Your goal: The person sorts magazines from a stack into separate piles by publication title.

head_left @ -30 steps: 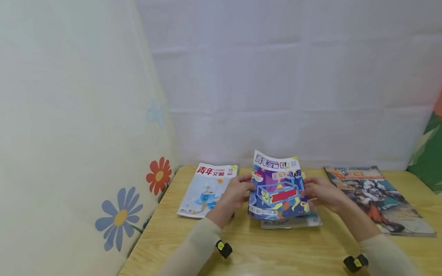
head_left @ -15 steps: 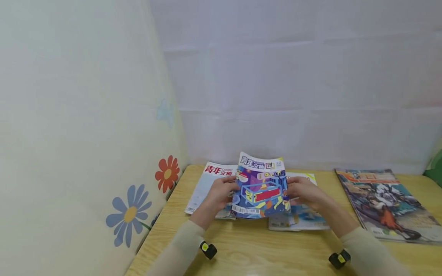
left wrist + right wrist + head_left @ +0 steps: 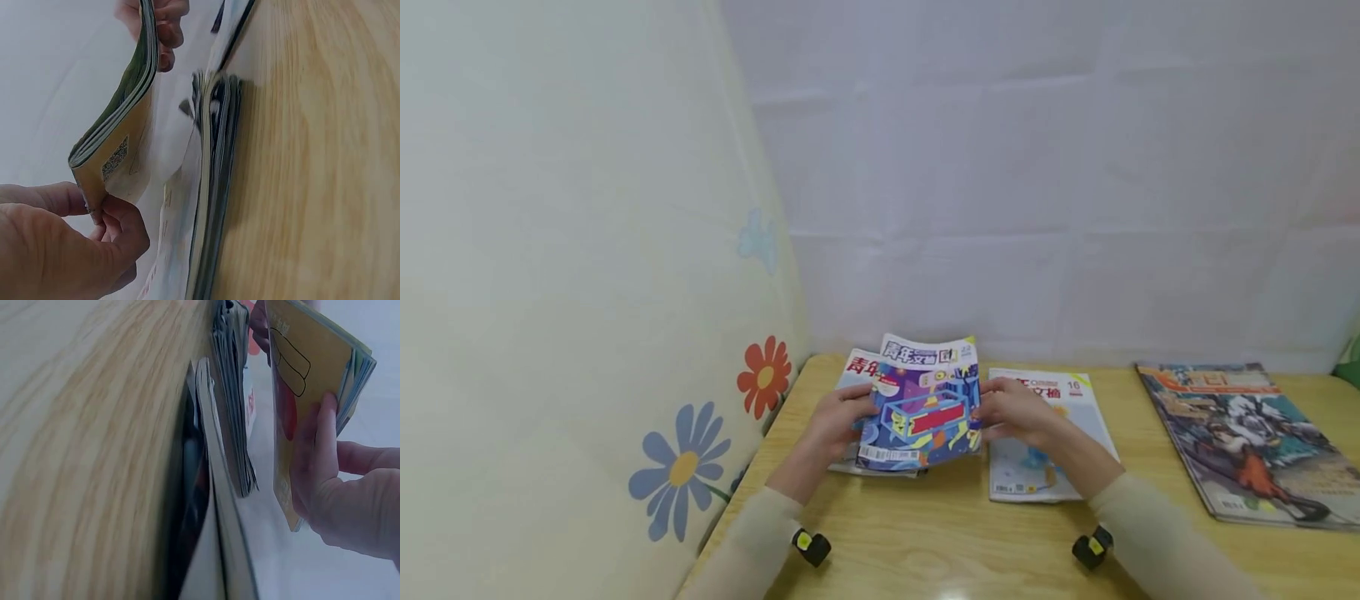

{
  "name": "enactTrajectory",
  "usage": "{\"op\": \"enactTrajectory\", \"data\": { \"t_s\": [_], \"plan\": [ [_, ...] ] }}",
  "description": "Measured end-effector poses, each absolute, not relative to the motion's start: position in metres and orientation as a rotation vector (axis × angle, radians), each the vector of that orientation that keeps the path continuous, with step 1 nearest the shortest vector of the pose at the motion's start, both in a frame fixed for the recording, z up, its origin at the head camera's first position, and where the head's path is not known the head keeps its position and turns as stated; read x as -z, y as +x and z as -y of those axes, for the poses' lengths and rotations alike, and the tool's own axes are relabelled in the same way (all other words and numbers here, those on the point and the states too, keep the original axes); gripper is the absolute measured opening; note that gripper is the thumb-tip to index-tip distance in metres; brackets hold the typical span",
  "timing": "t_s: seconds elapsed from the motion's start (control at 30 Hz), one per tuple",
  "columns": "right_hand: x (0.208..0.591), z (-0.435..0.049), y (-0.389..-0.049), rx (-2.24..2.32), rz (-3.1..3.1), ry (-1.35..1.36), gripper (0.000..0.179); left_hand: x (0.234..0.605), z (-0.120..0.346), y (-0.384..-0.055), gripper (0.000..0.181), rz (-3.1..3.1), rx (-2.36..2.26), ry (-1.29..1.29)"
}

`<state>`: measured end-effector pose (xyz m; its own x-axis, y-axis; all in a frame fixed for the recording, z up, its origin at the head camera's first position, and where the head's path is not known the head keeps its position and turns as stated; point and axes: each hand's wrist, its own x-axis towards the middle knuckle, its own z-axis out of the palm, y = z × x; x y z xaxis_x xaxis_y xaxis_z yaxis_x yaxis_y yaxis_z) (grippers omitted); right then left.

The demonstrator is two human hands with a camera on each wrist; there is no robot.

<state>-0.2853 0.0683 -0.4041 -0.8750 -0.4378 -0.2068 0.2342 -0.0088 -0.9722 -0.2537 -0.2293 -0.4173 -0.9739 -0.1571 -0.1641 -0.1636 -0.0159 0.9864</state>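
A purple illustrated magazine (image 3: 921,417) is held raised between both hands, its top edge bowed. My left hand (image 3: 829,427) pinches its left side, thumb on one face and fingers on the other, as the left wrist view shows. My right hand (image 3: 1021,412) grips the opposite side, its fingers against the yellow back cover (image 3: 312,356). Below it lies a stack of magazines (image 3: 215,169), with a gap visible between; in the head view the purple one overlaps its red-titled top cover (image 3: 859,367). Under the right forearm lies a pale blue magazine (image 3: 1013,477).
Larger magazines with a dark battle-like cover (image 3: 1251,450) lie at the right of the wooden table (image 3: 925,542). A white cloth backdrop (image 3: 925,167) rises behind the table. A wall covering with painted flowers (image 3: 681,471) borders its left edge.
Both hands have carried the purple magazine left, from above the pale blue magazine to over the left stack. The pale blue magazine now shows more. The head view has shifted slightly.
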Motion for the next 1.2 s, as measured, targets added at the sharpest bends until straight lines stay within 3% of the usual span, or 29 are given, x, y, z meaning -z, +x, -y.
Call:
{"op": "enactTrajectory", "data": {
  "t_s": [0.53, 0.8, 1.2],
  "plan": [
    [0.429, -0.002, -0.285, 2.035, -1.712, -0.138, 0.049, 0.423, 0.292, -0.258, 0.048, -2.225, -2.129, -0.479],
    [0.425, 0.01, -0.283, 2.03, -1.761, -0.14, 0.044, 0.409, 0.3, -0.261, 0.044, -2.363, -1.969, -0.496],
    [0.425, 0.022, -0.286, 1.937, -1.866, -0.073, 0.054, 0.404, 0.303, -0.261, 0.043, -2.484, -1.842, -0.567]
  ]
}}
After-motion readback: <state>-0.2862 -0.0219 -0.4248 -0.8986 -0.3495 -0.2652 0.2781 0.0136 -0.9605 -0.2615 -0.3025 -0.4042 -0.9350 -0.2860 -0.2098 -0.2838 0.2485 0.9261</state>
